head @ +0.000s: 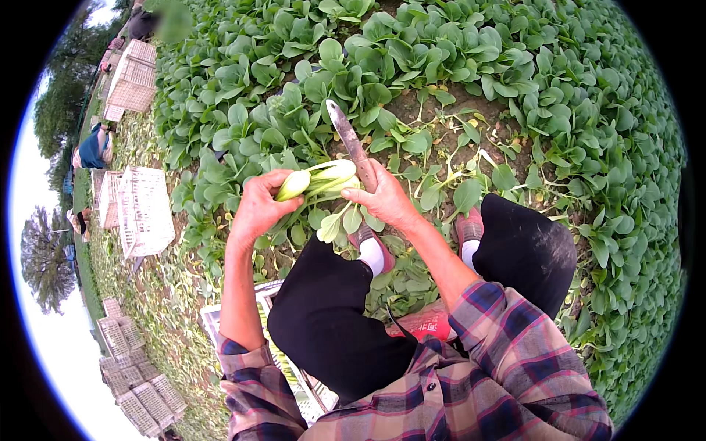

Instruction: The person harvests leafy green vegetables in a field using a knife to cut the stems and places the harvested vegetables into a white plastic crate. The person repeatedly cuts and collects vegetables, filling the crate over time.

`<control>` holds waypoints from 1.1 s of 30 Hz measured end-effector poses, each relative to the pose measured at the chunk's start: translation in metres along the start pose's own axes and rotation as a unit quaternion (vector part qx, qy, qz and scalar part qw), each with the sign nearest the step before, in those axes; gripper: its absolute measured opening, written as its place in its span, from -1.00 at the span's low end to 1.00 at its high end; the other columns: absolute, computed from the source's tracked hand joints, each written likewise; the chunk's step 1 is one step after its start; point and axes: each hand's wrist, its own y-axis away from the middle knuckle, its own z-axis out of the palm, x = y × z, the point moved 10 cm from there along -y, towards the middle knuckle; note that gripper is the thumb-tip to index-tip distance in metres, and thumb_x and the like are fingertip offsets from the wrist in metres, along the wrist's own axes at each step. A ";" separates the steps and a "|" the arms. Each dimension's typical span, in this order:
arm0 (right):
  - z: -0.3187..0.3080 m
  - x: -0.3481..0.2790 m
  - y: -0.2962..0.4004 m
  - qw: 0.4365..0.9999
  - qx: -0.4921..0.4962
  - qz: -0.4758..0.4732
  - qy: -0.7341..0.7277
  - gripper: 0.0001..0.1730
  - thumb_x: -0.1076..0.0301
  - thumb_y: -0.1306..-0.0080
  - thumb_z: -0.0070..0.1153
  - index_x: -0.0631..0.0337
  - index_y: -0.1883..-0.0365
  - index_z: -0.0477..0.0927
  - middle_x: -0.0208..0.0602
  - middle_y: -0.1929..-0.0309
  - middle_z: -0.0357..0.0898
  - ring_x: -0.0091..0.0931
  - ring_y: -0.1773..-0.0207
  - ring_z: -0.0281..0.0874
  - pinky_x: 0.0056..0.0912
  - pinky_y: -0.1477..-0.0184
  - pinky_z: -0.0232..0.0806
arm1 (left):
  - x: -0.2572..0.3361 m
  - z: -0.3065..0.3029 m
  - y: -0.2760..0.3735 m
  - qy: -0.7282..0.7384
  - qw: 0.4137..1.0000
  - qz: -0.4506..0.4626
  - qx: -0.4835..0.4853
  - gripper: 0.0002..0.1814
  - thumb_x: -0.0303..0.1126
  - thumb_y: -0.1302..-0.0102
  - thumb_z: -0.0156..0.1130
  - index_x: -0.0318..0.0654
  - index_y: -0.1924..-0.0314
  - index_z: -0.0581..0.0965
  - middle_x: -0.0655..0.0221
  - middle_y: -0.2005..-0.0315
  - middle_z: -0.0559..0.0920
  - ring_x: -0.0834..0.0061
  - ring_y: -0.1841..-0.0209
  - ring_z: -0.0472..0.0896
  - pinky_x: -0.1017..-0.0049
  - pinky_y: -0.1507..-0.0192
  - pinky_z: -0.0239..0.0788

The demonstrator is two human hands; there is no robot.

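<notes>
Several pale-stemmed pak choi heads (293,185) are gathered in my left hand (263,205), their bases toward the right hand and camera. My right hand (389,197) grips a knife with a worn, soil-stained blade (346,128) pointing up and away. The thumb of that hand presses against the bunch, so both hands meet at it. A few loose leaves (331,226) hang below the stems. The knife's handle is hidden inside my fist.
Dense pak choi plants (353,82) stand ahead and to the right. Trimmed leaves (400,281) litter the soil between my shoes. A white plastic crate (212,317) holding greens stands by my left leg. Other crates (146,212) and a bent-over person (94,149) are farther left.
</notes>
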 end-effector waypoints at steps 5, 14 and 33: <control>0.006 -0.020 0.038 0.994 -0.014 0.004 0.108 -0.45 0.23 -0.16 0.37 0.28 -0.06 0.49 -0.35 0.23 0.62 -0.55 0.25 0.56 -0.42 0.16 0.44 | 0.091 -0.010 0.040 -0.230 0.967 0.092 0.052 -0.65 -0.58 0.00 0.34 -0.38 0.12 0.63 0.30 0.20 0.69 0.47 0.21 0.64 0.51 0.08 0.44; -0.007 -0.075 0.086 0.991 0.000 0.058 0.121 -0.70 0.29 -0.20 0.30 0.25 0.18 0.56 -0.50 0.49 0.49 -0.65 0.54 0.35 -0.49 0.47 0.27 | 0.128 0.006 0.103 -0.210 0.946 0.174 0.176 -0.69 -0.57 -0.01 0.33 -0.35 0.16 0.64 0.23 0.18 0.69 0.32 0.21 0.68 0.48 0.06 0.46; -0.004 -0.117 0.114 0.956 0.003 0.006 -0.294 -0.34 0.23 -0.34 0.26 0.13 -0.34 0.28 -0.59 0.35 0.40 -0.76 0.58 0.27 -0.65 0.60 0.20 | 0.063 0.113 0.088 0.350 0.914 -0.123 -0.165 -0.54 -0.40 -0.10 0.43 -0.35 -0.03 0.59 0.30 0.12 0.68 0.49 0.12 0.64 0.44 -0.07 0.44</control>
